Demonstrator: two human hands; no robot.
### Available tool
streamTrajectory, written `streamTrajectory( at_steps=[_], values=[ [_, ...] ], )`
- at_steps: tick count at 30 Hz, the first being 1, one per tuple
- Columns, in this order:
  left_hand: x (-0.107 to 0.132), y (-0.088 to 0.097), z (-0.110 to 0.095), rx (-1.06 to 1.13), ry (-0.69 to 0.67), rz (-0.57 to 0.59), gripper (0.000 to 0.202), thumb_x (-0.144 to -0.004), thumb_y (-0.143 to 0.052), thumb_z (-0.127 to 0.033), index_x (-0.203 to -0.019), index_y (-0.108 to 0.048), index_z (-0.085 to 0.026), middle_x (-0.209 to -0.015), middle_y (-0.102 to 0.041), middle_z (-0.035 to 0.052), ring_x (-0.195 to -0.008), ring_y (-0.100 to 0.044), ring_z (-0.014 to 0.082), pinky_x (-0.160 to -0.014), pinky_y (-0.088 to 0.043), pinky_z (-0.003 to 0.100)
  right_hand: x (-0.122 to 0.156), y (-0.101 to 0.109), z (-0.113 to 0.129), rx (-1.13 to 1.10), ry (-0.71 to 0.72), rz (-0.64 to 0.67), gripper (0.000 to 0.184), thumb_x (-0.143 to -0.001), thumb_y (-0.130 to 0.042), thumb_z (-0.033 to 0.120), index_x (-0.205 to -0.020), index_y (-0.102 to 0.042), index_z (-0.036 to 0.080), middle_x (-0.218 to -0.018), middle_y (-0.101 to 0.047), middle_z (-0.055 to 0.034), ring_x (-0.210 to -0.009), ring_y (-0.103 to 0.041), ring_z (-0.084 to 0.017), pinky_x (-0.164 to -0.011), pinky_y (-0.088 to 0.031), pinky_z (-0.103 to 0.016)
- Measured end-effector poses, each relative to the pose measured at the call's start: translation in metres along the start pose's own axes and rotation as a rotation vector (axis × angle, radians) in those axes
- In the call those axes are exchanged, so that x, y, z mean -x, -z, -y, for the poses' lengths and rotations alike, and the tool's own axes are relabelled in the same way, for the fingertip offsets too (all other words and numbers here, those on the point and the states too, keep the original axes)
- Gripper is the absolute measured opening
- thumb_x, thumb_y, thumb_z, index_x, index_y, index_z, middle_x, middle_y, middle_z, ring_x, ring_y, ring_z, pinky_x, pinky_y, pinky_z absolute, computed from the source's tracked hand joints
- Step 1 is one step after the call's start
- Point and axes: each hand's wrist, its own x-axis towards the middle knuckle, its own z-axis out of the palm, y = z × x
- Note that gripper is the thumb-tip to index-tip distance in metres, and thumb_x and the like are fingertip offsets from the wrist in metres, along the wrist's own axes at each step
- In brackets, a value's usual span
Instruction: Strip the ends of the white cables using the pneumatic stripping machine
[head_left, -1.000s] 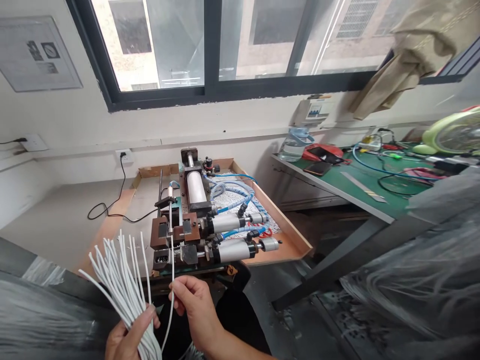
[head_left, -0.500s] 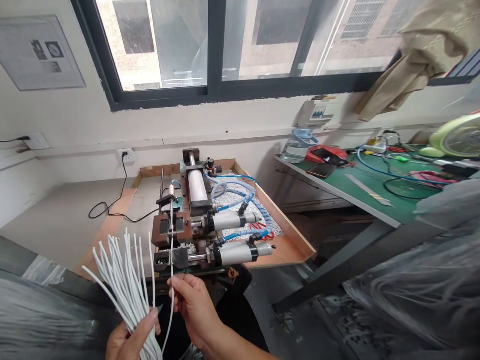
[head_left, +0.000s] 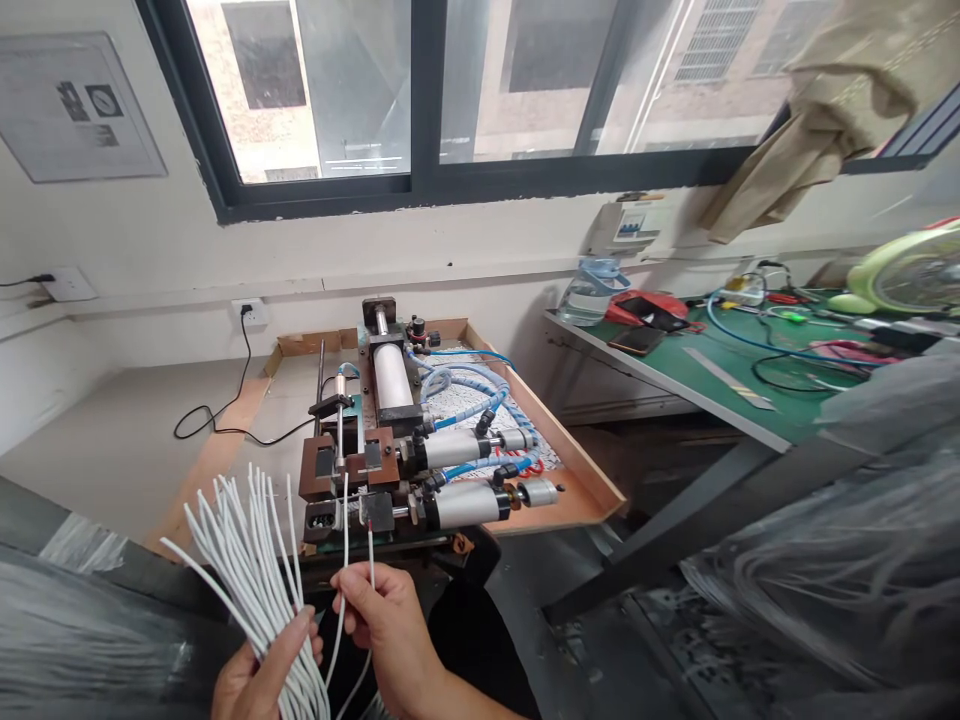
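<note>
Evidently, your left hand (head_left: 259, 680) is closed around a fanned bundle of white cables (head_left: 247, 565), thumb across its front, just off the near edge of the table (head_left: 112, 420); the free ends point away from you, which seems to keep them separate. Your right hand (head_left: 394, 620) has thumb and forefinger pinched together on a single white cable (head_left: 346, 530), just beside the bundle. Gripping it below the tip likely keeps it straight and your fingers clear of the metal.

That cable reaches over the table's near edge, up between the two front blocks (head_left: 377, 511) of the pneumatic clamping machine (head_left: 450, 447), which stand apart. A second white cable (head_left: 371, 555) with a reddish tip rises behind your right hand, its tip just beside the right block; how you hold it is hidden.

The machine sits at the table's near edge, probably for easy reach. Its air cylinders (head_left: 469, 503) lie toward the right edge, and the blue-and-white hoses (head_left: 471, 412) loop inside the wooden rim (head_left: 546, 420), which seems meant to contain them. The black cord (head_left: 259, 438) crosses the left part from the wall socket (head_left: 251, 313), well apart from your hands.
</note>
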Motion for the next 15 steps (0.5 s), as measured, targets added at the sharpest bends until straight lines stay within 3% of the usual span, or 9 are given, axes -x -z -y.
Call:
streamTrajectory(
  at_steps=[5,11,15],
  values=[
    [-0.001,0.0,-0.001,0.052,0.053,-0.005,0.022,-0.045,-0.072,-0.024,-0.064,-0.064,-0.016,-0.056,-0.063,0.0024,-0.05,-0.057,0.0152,-0.051,-0.044,0.025,-0.005,0.0,0.002,-0.045,-0.037,0.01,0.028,-0.061,-0.062,0.037,-0.063,-0.061,0.009,-0.048,-0.049,0.001,-0.037,-0.034,-0.003,-0.036,-0.014,-0.016],
    [0.0,-0.001,0.0,0.047,0.002,-0.011,0.026,-0.043,-0.073,-0.025,-0.065,-0.064,-0.014,-0.053,-0.062,0.0015,-0.049,-0.056,0.0141,-0.051,-0.044,0.024,-0.011,0.0,0.002,-0.104,-0.076,-0.003,0.024,-0.061,-0.063,0.033,-0.062,-0.06,0.009,-0.046,-0.047,0.0023,-0.036,-0.033,-0.002,-0.035,-0.014,-0.015],
    [0.0,0.0,0.002,0.027,-0.024,-0.006,0.029,-0.043,-0.073,-0.025,-0.069,-0.064,-0.015,-0.055,-0.063,0.0014,-0.051,-0.057,0.0144,-0.053,-0.044,0.024,-0.01,-0.007,0.003,-0.156,-0.178,0.134,0.023,-0.059,-0.064,0.032,-0.063,-0.058,0.01,-0.044,-0.044,0.0045,-0.036,-0.035,-0.003,-0.036,-0.024,-0.015]
  ],
)
